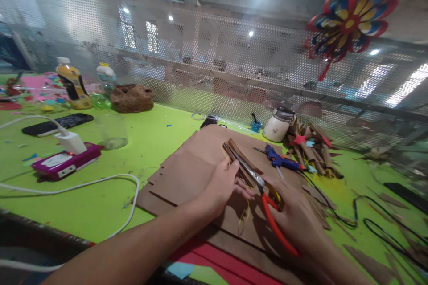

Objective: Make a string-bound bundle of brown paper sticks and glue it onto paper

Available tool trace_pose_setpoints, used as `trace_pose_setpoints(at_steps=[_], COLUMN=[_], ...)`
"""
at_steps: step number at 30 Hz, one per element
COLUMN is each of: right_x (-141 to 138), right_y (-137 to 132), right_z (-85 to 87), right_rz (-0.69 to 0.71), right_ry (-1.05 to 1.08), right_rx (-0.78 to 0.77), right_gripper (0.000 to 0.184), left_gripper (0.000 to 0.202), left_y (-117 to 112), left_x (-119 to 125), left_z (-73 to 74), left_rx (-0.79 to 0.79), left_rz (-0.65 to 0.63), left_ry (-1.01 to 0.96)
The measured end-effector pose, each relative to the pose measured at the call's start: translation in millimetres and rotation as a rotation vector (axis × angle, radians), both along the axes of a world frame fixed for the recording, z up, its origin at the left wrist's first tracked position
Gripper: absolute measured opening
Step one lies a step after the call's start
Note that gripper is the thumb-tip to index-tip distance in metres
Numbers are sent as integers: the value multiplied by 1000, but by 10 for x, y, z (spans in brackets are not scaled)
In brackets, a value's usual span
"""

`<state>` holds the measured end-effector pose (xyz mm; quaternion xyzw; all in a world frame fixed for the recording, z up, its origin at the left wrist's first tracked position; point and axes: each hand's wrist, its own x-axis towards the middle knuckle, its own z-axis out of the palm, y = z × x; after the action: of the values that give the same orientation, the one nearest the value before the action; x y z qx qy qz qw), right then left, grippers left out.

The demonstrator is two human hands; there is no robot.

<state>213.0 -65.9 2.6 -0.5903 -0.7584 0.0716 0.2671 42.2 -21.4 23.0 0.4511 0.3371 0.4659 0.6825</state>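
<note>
The curled brown paper (246,157) was pinched in the left hand (224,182) over the brown paper sheets (187,171), seemingly so that it was steadied beside the scissors (259,181). These were gripped by their handles in the right hand (297,202), blades lying along the paper. Whether the blades were parted could not be told; some right-hand fingers were hidden, and the yellow thread's (248,210) ends were lost.

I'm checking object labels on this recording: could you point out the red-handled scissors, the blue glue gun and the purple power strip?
Red-handled scissors (259,181): head view, on the metal around the pivot.
Blue glue gun (278,160): head view, on its body.
Purple power strip (74,163): head view, on its casing.
</note>
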Motion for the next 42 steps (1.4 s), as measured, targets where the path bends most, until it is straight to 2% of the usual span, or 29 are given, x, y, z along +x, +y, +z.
trace_pose_setpoints(at_steps=[11,17,27,42], right_x=[18,16,-43,36], right_y=[-44,-50,-31,-21], right_z=[-34,-35,19,-20], right_rz=[4,-40,-27,14], right_ry=[-77,-92,-36,-41], right_rx=[70,41,87,73], right_gripper=[38,36,35,34], left_gripper=[14,13,17,16], left_y=[2,14,-33,-9], left_x=[9,-1,43,40], left_z=[-11,-24,-40,-81], left_rx=[2,6,9,40], left_rz=[1,-4,-43,-36], left_ry=[-9,29,27,76])
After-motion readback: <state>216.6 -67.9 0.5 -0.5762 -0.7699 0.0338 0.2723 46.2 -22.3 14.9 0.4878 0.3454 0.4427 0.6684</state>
